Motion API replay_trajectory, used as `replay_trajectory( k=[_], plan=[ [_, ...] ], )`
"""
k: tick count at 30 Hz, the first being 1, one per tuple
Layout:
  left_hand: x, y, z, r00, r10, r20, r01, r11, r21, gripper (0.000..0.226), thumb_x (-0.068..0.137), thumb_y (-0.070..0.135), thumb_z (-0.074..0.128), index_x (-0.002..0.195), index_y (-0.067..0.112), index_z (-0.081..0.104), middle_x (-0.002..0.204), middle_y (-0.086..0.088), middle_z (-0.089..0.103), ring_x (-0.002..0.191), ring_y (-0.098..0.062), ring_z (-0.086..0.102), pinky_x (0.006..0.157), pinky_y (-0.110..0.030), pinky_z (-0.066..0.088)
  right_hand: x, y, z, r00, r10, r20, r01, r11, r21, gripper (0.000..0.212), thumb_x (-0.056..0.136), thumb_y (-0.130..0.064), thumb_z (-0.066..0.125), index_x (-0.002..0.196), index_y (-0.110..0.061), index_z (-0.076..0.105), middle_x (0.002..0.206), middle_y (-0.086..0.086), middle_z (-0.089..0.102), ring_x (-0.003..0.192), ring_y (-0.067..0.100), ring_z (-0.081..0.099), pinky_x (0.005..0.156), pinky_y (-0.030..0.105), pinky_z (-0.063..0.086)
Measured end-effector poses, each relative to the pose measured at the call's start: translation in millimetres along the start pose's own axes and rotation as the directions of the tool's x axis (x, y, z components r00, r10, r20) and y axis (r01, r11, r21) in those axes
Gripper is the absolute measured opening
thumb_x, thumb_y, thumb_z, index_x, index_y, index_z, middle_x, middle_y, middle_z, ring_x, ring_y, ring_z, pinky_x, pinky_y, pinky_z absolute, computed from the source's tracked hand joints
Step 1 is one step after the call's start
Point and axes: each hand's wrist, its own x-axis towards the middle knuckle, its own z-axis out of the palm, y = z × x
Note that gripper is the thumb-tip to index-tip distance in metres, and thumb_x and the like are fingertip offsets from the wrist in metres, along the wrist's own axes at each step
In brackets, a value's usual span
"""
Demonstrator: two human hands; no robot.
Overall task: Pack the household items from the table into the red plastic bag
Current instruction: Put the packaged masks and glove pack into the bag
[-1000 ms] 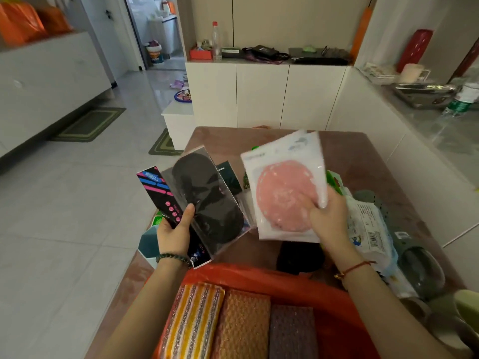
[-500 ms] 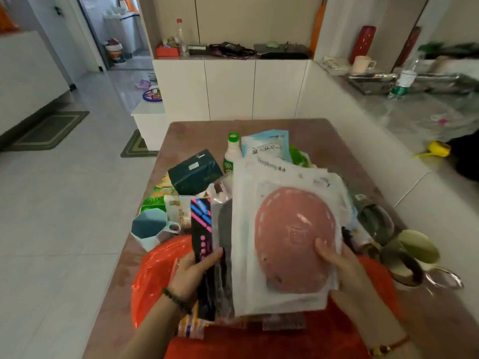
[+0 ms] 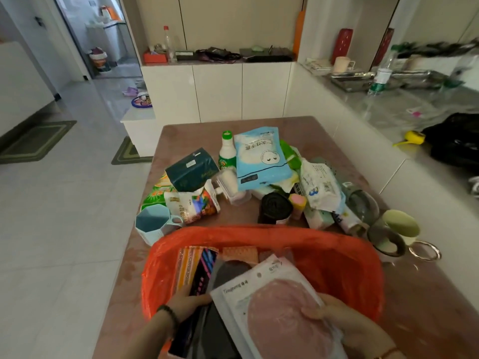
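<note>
Red plastic bag (image 3: 344, 265): thin, crinkly film, mouth spread wide at 6 o'clock on the brown table (image 3: 427, 294).
Pink pad packet (image 3: 280, 307): flat clear sleeve, round pink disc inside; I see it tilted inside the bag mouth.
Right hand (image 3: 344, 322): fingers curled over the packet's 3 o'clock edge, gripping it.
Left hand (image 3: 186, 304): fingers closed on the black packets (image 3: 204, 275) (glossy, striped print).
Blue pouch (image 3: 261, 156): soft, at 12 o'clock atop the pile.
Blue cup (image 3: 155, 224): faceted, at 10 o'clock.
Change: half a second ago both packets were held above the bag; now they sit lower, inside it.
</note>
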Motion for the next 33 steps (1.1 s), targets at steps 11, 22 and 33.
replay_trajectory(
  k=[11, 22, 33],
  plan=[
    [9, 29, 6, 0.914, 0.267, -0.304, -0.255, 0.964, 0.079, 0.054, 0.079, 0.013, 0.068, 0.127, 0.003, 0.045, 0.116, -0.017, 0.058, 0.099, -0.028, 0.056, 0.085, -0.032, 0.043, 21, -13, -5, 0.847, -0.106, -0.521, 0.187, 0.977, 0.105, 0.036, 0.079, -0.003, 0.067, 0.113, 0.004, 0.059, 0.090, 0.016, 0.068, 0.081, 0.030, 0.064, 0.064, 0.035, 0.056],
    [-19, -13, 26, 0.537, 0.840, 0.075, -0.519, 0.259, 0.814, 0.051, 0.086, 0.059, 0.036, 0.125, 0.029, 0.048, 0.122, 0.006, 0.059, 0.117, -0.003, 0.039, 0.098, -0.025, 0.043, -20, -16, -16, 0.868, -0.358, -0.344, -0.119, 0.523, -0.844, 0.114, 0.042, -0.094, 0.025, 0.128, -0.021, 0.045, 0.113, 0.001, 0.066, 0.093, 0.015, 0.061, 0.082, 0.027, 0.045],
    [-21, -65, 7, 0.698, 0.547, 0.462, -0.476, -0.126, 0.870, 0.035, 0.082, 0.037, 0.036, 0.071, 0.037, 0.069, 0.063, 0.023, 0.066, 0.054, 0.003, 0.061, 0.067, -0.012, 0.039, -47, -17, -63, 0.981, -0.184, 0.059, 0.025, -0.185, -0.982, 0.017, 0.078, -0.046, 0.053, 0.064, -0.047, 0.044, 0.074, -0.029, 0.034, 0.093, -0.011, 0.040, 0.107, 0.021, -0.001]
  ],
)
